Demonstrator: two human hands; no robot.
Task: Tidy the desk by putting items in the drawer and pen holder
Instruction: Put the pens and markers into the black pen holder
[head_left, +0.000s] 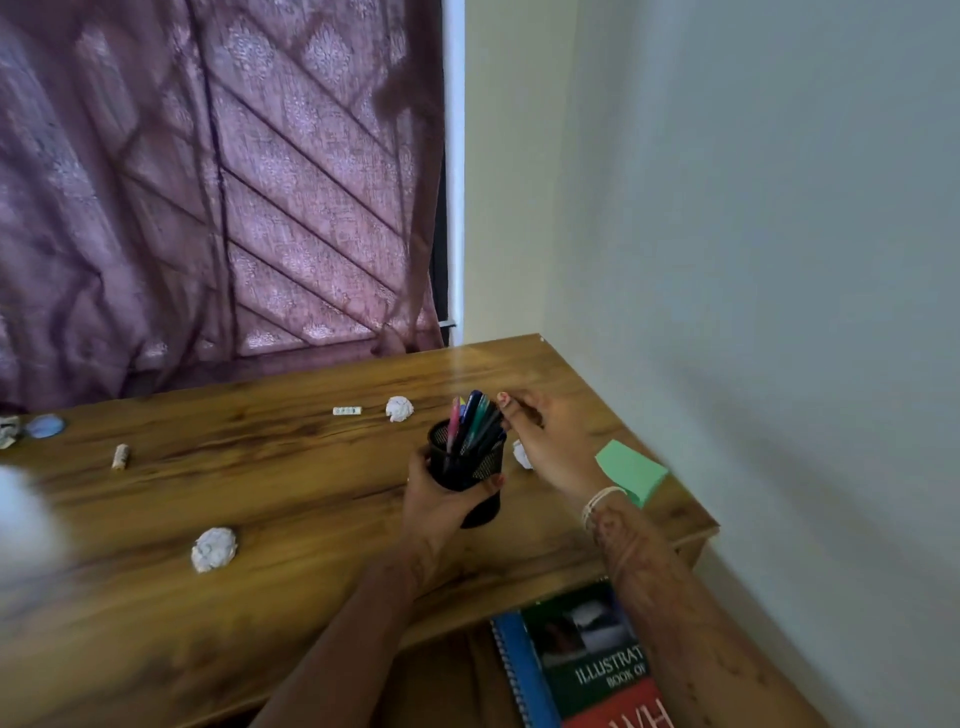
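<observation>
The left hand (440, 501) is gripping the black mesh pen holder (475, 470), fingers and thumb curling round its wall and holding it tilted just above the wooden desk (311, 499). A bunch of coloured pens (471, 422) is standing in the holder, leaning toward the right hand (550, 441). That hand is reaching over from the right, its fingertips (511, 413) lying against the tops of the pens; whether they are pinching one is not clear.

One crumpled paper ball (399, 408) is lying just beyond the left hand, another (522, 453) is peeking out from under the right hand, and a third (214, 548) is sitting well to the left of the left hand. A green sticky-note pad (631, 470) is resting just right of the right wrist. A small white eraser (347, 410) and a small cork-like roll (120, 457) are lying far to the left of both hands. Books (571, 660) are showing under the desk between the forearms
</observation>
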